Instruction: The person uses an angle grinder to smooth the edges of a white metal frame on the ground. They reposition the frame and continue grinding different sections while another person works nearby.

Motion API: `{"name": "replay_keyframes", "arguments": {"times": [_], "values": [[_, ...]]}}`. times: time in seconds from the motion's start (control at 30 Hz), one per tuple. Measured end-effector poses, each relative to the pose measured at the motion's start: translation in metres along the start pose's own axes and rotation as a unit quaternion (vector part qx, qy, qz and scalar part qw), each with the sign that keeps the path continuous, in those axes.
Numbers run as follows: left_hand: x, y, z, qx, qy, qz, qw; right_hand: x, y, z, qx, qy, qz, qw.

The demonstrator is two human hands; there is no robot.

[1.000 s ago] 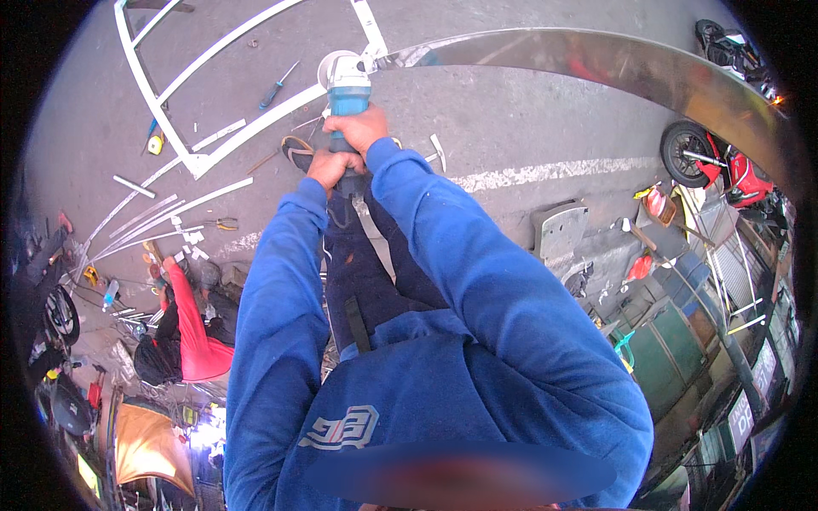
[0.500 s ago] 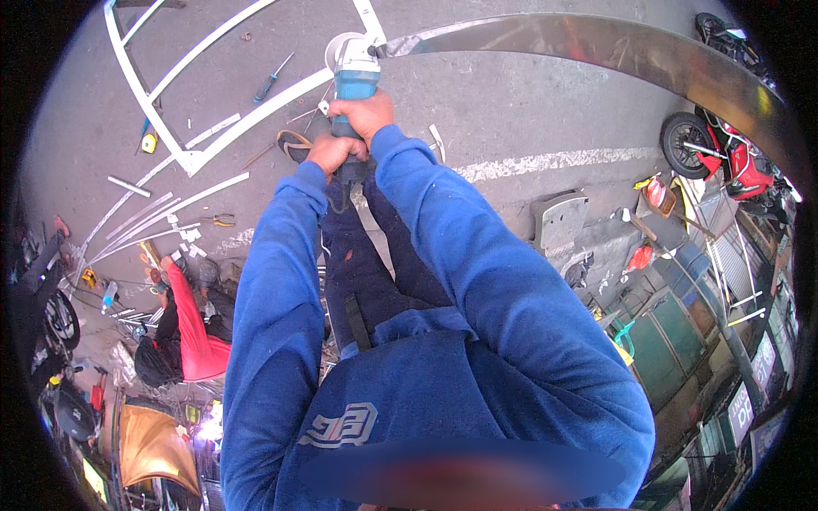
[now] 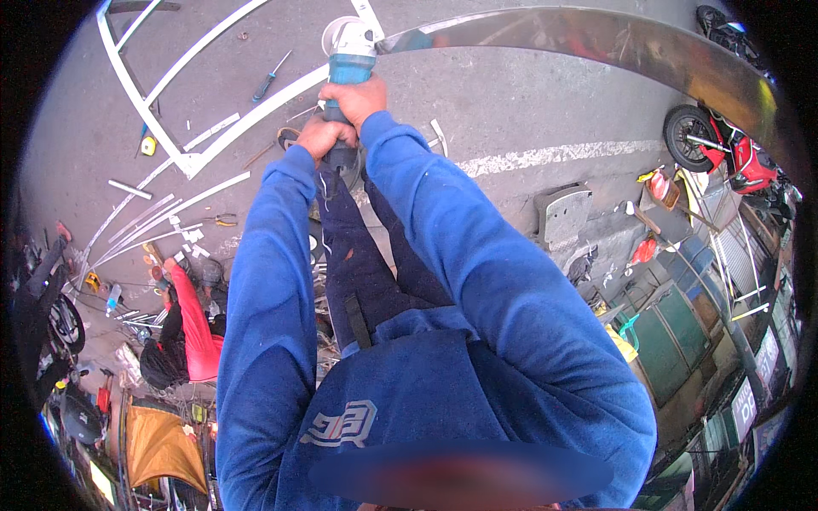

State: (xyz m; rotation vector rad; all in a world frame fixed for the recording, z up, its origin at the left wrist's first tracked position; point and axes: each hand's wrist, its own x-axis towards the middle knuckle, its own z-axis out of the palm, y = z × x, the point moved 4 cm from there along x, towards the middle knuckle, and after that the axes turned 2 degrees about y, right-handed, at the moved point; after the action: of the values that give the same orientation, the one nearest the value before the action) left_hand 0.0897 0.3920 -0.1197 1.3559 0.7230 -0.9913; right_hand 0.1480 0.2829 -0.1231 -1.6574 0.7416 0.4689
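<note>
Both of my hands are closed around a teal angle grinder (image 3: 351,66) with a pale head and disc. My right hand (image 3: 358,98) wraps its body just behind the head. Nearer to me, my left hand (image 3: 325,136) grips the rear of the handle. The grinder's head is at the corner where a white metal frame (image 3: 256,111) meets a wide, curved shiny metal strip (image 3: 545,32). Whether the disc touches the metal, I cannot tell.
Left of the frame lie a screwdriver (image 3: 265,86), a yellow tape measure (image 3: 148,146), pliers (image 3: 223,220) and several thin metal strips (image 3: 183,204). A person in a red sleeve (image 3: 198,341) works at lower left. A red motorcycle (image 3: 750,166) stands at right, near a grey panel (image 3: 564,213).
My hands and the grinder have shifted slightly left and up in the picture. A bright glow at lower left is gone. My grip looks the same.
</note>
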Motion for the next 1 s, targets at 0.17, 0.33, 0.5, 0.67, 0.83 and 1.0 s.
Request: {"name": "replay_keyframes", "arguments": {"times": [0.17,0.33,0.5,0.67,0.83,1.0], "values": [[-0.009,-0.011,-0.010,-0.024,0.018,0.036,0.999,-0.009,0.007,0.012,-0.048,0.027,-0.033,0.998],[-0.012,-0.011,-0.023,0.021,0.047,-0.004,0.999,-0.009,0.011,0.026,-0.030,0.017,-0.035,0.999],[-0.030,-0.016,-0.002,0.041,0.040,0.057,0.997,-0.024,0.016,0.005,0.017,-0.063,-0.005,0.998],[-0.031,-0.025,0.012,0.017,0.021,0.035,0.999,-0.032,0.018,-0.010,-0.026,-0.004,-0.012,1.000],[-0.020,-0.015,0.012,0.018,0.031,0.047,0.998,-0.020,0.011,-0.011,-0.018,-0.032,0.004,0.999],[-0.014,-0.004,0.003,0.038,0.021,0.009,0.999,-0.011,0.002,-0.005,-0.012,-0.008,0.001,1.000]]}}
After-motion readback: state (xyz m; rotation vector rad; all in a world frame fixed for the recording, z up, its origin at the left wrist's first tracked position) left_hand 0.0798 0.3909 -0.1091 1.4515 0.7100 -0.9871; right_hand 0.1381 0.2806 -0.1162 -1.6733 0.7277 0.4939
